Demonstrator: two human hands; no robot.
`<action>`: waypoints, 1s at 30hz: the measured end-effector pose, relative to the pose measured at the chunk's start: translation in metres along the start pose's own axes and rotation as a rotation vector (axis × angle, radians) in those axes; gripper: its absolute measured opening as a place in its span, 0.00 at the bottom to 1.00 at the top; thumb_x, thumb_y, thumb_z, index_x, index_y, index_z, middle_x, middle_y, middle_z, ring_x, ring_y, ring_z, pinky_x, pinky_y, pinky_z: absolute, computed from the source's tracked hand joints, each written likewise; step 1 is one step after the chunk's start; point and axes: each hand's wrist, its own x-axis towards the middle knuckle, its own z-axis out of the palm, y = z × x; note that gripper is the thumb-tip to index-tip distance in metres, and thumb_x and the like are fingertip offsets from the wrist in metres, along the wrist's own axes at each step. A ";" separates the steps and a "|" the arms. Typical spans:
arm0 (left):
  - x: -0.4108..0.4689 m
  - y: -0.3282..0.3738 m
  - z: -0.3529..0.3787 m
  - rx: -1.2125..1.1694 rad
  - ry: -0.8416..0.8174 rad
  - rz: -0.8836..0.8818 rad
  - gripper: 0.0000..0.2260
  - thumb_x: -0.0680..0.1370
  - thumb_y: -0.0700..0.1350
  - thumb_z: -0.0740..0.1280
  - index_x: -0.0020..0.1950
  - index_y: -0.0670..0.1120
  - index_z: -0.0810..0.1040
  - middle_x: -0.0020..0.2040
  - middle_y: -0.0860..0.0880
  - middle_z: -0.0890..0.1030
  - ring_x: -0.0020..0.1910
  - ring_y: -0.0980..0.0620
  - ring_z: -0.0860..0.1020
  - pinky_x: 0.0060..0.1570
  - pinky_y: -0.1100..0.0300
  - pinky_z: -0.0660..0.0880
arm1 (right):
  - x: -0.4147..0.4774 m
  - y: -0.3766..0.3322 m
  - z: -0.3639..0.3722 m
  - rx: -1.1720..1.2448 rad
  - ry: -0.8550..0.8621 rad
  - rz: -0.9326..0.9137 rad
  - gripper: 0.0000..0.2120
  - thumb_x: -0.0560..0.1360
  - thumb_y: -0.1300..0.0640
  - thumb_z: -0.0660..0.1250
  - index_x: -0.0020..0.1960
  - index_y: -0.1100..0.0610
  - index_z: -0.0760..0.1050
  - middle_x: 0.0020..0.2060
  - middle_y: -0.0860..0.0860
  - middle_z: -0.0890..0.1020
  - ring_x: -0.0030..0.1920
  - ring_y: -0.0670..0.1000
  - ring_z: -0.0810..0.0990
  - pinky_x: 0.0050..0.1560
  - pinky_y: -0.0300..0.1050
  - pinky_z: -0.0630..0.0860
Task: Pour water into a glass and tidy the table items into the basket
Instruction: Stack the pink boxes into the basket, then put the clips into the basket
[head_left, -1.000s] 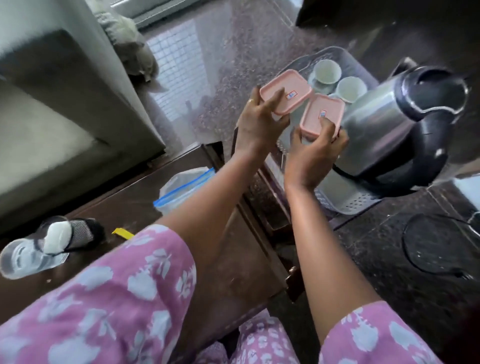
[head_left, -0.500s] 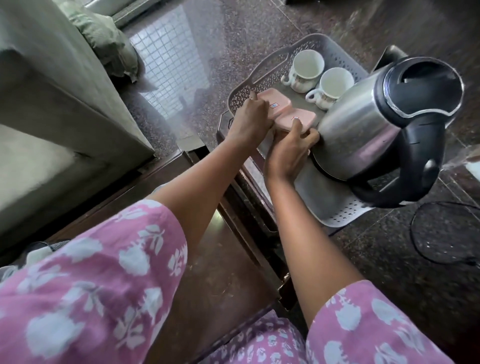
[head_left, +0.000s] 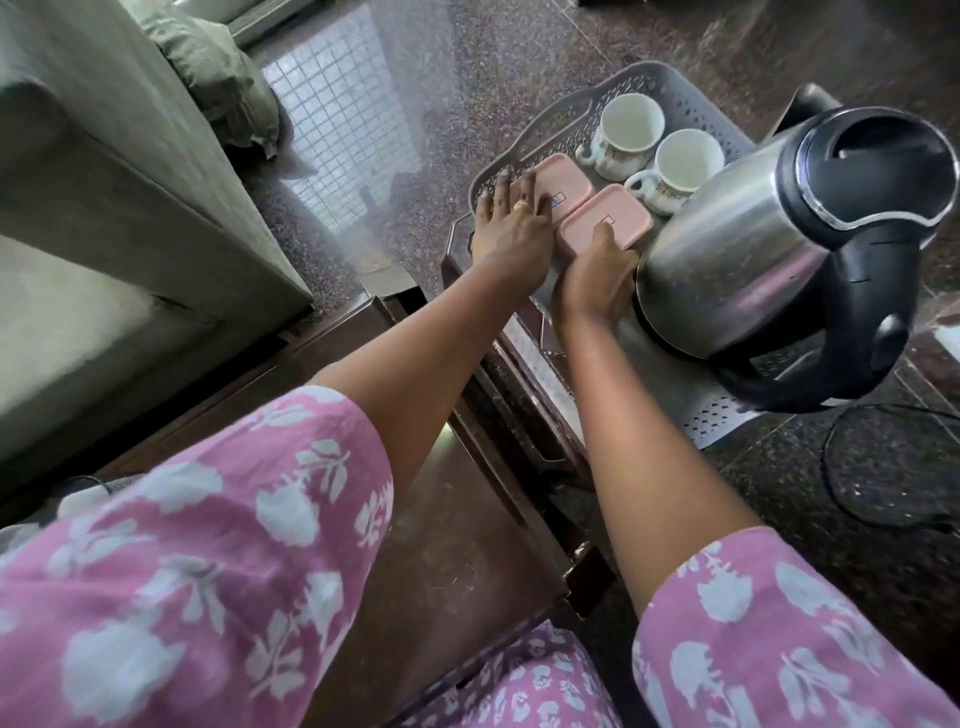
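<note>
A grey perforated basket (head_left: 524, 156) sits on a small dark side table. Inside it lie two pink lidded boxes side by side. My left hand (head_left: 511, 228) rests on the left pink box (head_left: 569, 179), fingers spread over its lid and near edge. My right hand (head_left: 592, 283) grips the near end of the right pink box (head_left: 621, 218), thumb on the lid. Two white cups (head_left: 631, 127) (head_left: 685, 161) stand at the basket's far side. A steel kettle (head_left: 737, 249) with a black handle stands in the basket's right half, touching my right hand.
A brown wooden table (head_left: 457, 545) lies under my arms, mostly hidden by my pink floral sleeves. A grey-green sofa (head_left: 104, 208) with a cushion (head_left: 218, 78) fills the left. A black cable (head_left: 857, 467) loops on the dark stone floor at right.
Both hands carried the pink boxes down from above the basket and set them flat inside it, beside the cups. The view tilted, hiding the bag and items on the wooden table.
</note>
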 end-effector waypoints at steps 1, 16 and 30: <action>-0.002 -0.001 0.002 -0.030 0.047 0.003 0.23 0.80 0.38 0.48 0.75 0.44 0.49 0.77 0.43 0.44 0.75 0.41 0.41 0.73 0.47 0.42 | -0.001 0.001 0.003 0.050 0.033 0.057 0.19 0.78 0.48 0.54 0.58 0.60 0.72 0.56 0.64 0.76 0.55 0.63 0.75 0.49 0.50 0.68; -0.149 -0.072 0.075 -0.661 0.548 -0.288 0.19 0.76 0.46 0.63 0.66 0.47 0.71 0.64 0.48 0.76 0.64 0.50 0.72 0.69 0.52 0.53 | -0.144 -0.025 0.042 0.245 0.244 -0.472 0.10 0.68 0.71 0.61 0.44 0.65 0.79 0.51 0.65 0.78 0.50 0.64 0.78 0.51 0.54 0.76; -0.325 -0.170 0.198 -0.876 0.582 -0.813 0.17 0.75 0.38 0.62 0.64 0.43 0.73 0.63 0.45 0.77 0.63 0.48 0.73 0.70 0.52 0.55 | -0.344 -0.026 0.127 0.121 -0.252 -0.684 0.09 0.68 0.67 0.63 0.45 0.63 0.79 0.50 0.63 0.79 0.49 0.64 0.78 0.48 0.54 0.78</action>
